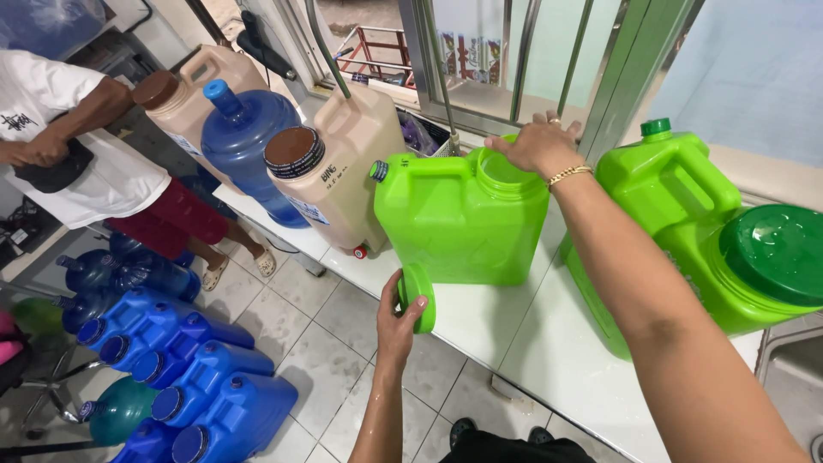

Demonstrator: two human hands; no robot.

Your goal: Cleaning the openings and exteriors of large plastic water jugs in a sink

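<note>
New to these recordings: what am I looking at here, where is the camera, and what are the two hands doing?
The single picture comes from a camera worn on a person's head, looking down at their own bare arms. The left hand holds a round green lid by the counter's edge. The right hand rests on the rim of an open green water jug standing on the white counter. Beside it stand another green jug, lid on, two beige jugs and a blue bottle. Blue containers lie on the tiled floor, where another person stands.

The left hand [397,319] grips a green lid [420,297] — the right hand [538,144] rests on the open green jug [461,219].
</note>
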